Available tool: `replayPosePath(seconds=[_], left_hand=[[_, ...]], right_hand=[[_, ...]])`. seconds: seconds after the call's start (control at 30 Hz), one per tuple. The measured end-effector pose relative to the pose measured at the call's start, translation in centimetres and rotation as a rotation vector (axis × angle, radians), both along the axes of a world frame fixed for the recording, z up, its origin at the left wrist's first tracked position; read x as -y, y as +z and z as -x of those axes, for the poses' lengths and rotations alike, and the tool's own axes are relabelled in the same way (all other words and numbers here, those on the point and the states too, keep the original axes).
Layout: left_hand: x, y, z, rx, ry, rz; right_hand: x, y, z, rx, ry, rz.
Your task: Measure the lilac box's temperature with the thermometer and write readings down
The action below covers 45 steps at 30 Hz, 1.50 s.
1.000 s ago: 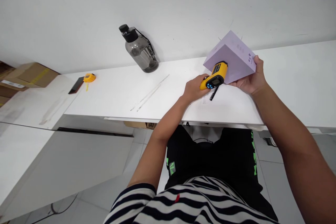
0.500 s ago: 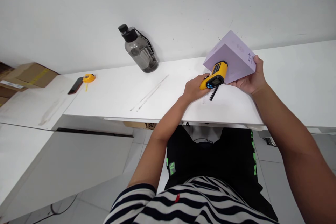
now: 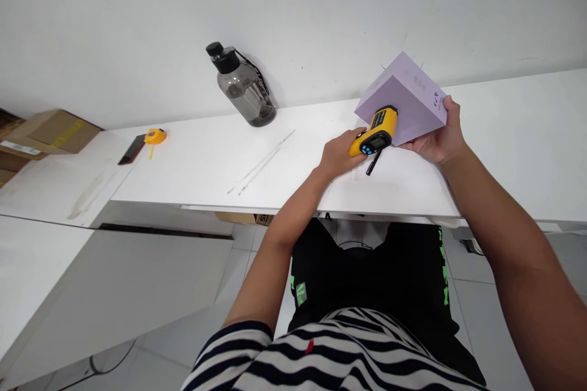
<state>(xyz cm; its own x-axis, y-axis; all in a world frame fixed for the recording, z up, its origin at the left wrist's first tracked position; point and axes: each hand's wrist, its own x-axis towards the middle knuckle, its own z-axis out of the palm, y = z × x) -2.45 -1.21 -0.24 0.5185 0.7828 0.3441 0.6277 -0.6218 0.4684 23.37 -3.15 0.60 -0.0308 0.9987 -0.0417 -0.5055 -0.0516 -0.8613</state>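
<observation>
My left hand (image 3: 342, 154) is closed round the handle of a yellow and black infrared thermometer (image 3: 381, 125), whose small screen and blue buttons face me. Its front end is close against the near face of a lilac box (image 3: 415, 111); whether they touch I cannot tell. With fingers under the lower right corner and the thumb on the right side, my right hand (image 3: 443, 137) grips the box, which is tilted. Just below the thermometer lies a black pen (image 3: 373, 163) on the white table (image 3: 293, 165), partly hidden.
A grey see-through water bottle (image 3: 247, 91) stands by the wall, left of my hands. Farther left are a yellow tape measure (image 3: 155, 136), a dark flat object (image 3: 132, 149) and cardboard boxes (image 3: 59, 131). The table's front edge runs just before my lap.
</observation>
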Motion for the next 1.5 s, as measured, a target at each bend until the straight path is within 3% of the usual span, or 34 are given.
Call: replayPosePath(seconds=[0.83, 1.17, 1.33, 1.5], left_hand=[[0.1, 0.3, 0.0, -0.037, -0.007, -0.009], [-0.2, -0.3, -0.2, -0.092, -0.048, -0.054], [-0.1, 0.0, -0.2, -0.151, -0.036, -0.051], [-0.5, 0.2, 0.1, -0.185, 0.064, -0.022]], right_hand=[[-0.2, -0.2, -0.1, 0.007, 0.013, -0.006], [0.2, 0.3, 0.5, -0.001, -0.011, -0.012], [-0.4, -0.3, 0.3, 0.038, -0.146, 0.001], [-1.5, -1.3, -1.9, 0.212, -0.489, -0.047]])
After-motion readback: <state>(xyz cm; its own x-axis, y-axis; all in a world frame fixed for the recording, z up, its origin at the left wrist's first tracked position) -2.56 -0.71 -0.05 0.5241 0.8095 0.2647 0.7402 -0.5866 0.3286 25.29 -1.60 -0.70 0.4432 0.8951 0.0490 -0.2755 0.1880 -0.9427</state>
